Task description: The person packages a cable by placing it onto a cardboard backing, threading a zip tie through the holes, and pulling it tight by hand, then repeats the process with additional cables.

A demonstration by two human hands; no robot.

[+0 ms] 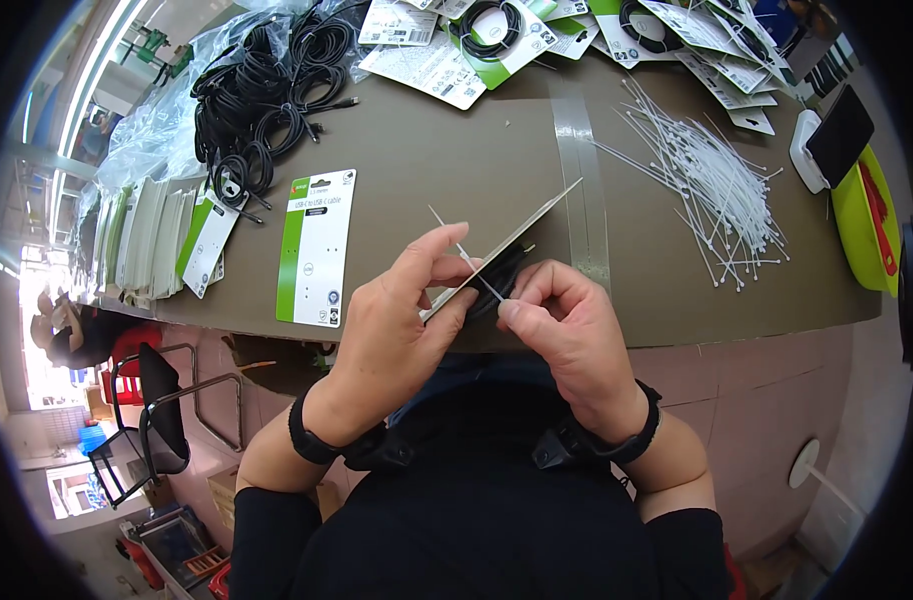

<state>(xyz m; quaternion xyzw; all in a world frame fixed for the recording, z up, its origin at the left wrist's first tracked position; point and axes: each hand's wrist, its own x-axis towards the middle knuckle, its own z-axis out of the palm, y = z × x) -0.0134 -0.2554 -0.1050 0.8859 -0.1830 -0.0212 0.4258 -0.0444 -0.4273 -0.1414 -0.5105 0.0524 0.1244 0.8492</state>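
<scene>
My left hand (382, 310) grips a cardboard packaging card (539, 214), tilted and seen nearly edge-on. A coiled black cable (504, 270) lies against the card's right side, partly hidden by my fingers. One thin white cable tie (463, 248) shows on both sides of the card; I cannot make out where it passes through. Between thumb and forefinger my right hand (580, 335) pinches the tie's near end. Flat on the table to the left lies a single white-and-green card (317, 250).
Loose white cable ties (702, 180) are heaped on the right of the table (427, 150). Bundled black cables (267, 95) and a row of upright cards (142, 240) occupy the left. Carded cables (492, 40) pile up at the back. A yellow-green bin (862, 240) stands far right.
</scene>
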